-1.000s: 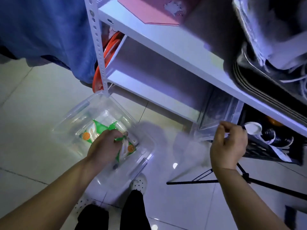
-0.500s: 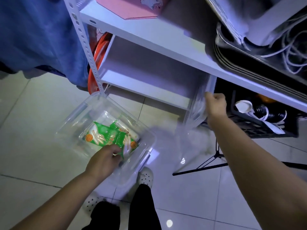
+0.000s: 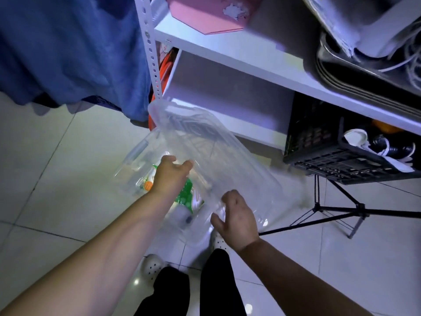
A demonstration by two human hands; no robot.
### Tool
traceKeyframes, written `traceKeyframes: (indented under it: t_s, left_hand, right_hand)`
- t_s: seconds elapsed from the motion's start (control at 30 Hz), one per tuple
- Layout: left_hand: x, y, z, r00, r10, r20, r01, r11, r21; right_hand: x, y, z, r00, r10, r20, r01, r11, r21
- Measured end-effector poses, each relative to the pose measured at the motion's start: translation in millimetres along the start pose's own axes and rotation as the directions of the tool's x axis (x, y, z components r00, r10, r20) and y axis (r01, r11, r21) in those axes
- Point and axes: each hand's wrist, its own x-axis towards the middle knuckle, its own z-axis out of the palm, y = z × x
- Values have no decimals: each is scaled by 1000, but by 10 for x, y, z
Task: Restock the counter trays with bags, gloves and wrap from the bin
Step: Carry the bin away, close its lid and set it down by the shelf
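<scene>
The clear plastic storage bin (image 3: 136, 156) sits at my feet with a green printed packet (image 3: 185, 197) inside, and I hold its clear plastic lid (image 3: 216, 151) tilted over it, my left hand (image 3: 170, 176) pinching the near edge and my right hand (image 3: 238, 221) curled round the lower corner. No counter trays are in view, so I judge the restocking barely begun. Around me are glossy white floor tiles (image 3: 57, 179), a white metal shelf rack (image 3: 227, 53), a hanging blue cloth (image 3: 68, 53) and a black plastic crate (image 3: 341, 156).
</scene>
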Motion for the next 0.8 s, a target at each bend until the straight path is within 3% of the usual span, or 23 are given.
traceKeyframes:
  t_s: [0.07, 0.23, 0.43, 0.5, 0.57, 0.63, 0.7, 0.8]
  left_hand:
    - [39, -124, -82, 990, -125, -62, 116, 984, -133]
    - [197, -636, -335, 946, -238, -221, 159, 932, -326]
    - [487, -1337, -468, 888, -362, -285, 257, 902, -346]
    - [563, -1561, -469, 888, -369, -275, 285, 910, -302]
    - [652, -1820, -443, 871, -391, -297, 320, 911, -261]
    - [742, -2052, -418, 845, -411, -342, 346, 908, -235]
    - [795, -2232, -416, 821, -406, -402, 389, 912, -128]
    - [902, -2494, -371, 800, -395, -451, 436, 900, -14]
  right_hand:
    - [-95, -45, 154, 997, -53, 55, 56, 997, -52]
    - [-90, -13, 577, 962, -176, 209, 212, 963, -166]
    - [117, 256, 1107, 875, -194, 444, 260, 961, -93]
    - [125, 373, 1235, 891, -181, 416, 242, 965, -100]
    - [120, 588, 1389, 946, -52, 320, 85, 992, -88]
    - [148, 851, 1516, 962, 177, 207, -171, 984, -46]
    - [161, 1079, 1601, 903, 417, 107, -417, 909, -20]
    - [154, 1309, 1817, 740, 670, 66, -673, 732, 105]
